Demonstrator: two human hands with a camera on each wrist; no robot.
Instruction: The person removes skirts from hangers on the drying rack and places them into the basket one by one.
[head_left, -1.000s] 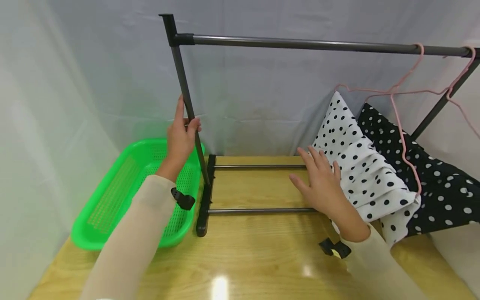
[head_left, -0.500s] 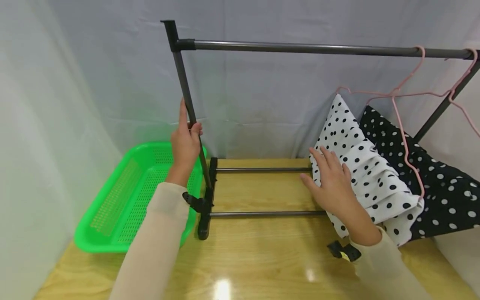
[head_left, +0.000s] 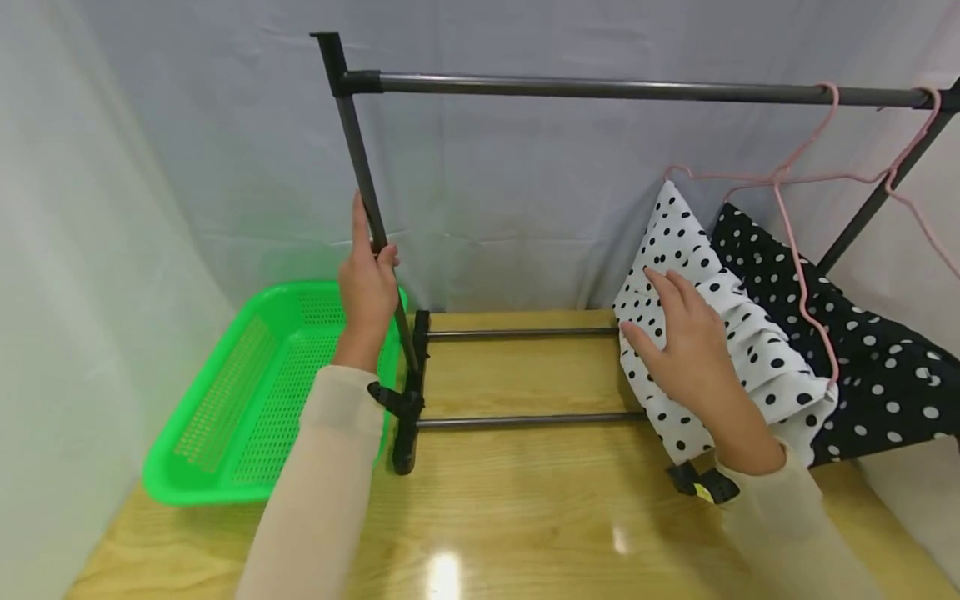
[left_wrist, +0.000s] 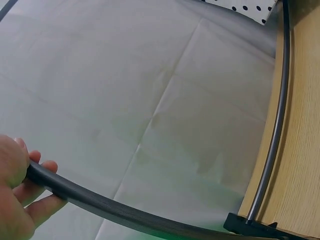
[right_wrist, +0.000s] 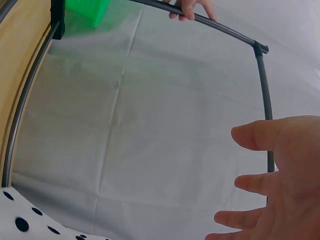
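**Rack steadied, hand over white skirt**

Edges and room: rack (head_left: 570,86) stands on the table (head_left: 525,508) toward its far edge, foot (head_left: 408,392) and two low rails (head_left: 525,421) on the wood. Near half of the table is open between the two sleeves. Basket (head_left: 255,392) fills the left edge, touching or just beside the foot; cannot tell which. Right end of the rack is crowded: white skirt (head_left: 720,333) and black skirt (head_left: 862,350) hang from pink hangers (head_left: 795,242) on the top bar, hems draped down to the table's right edge.

Hands: left hand (head_left: 366,287) is wrapped round the left post (head_left: 367,200), about halfway up; the left wrist view shows fingers (left_wrist: 42,200) curled round it. Right hand (head_left: 693,350) has fingers straight and spread, lying on or just over the white skirt's left fold; contact cannot be told. The right wrist view shows the palm open, holding nothing.

Surroundings: pale wood table, glossy, with light glare at the near edge. Grey-white cloth (head_left: 187,167) hangs behind and to the left.
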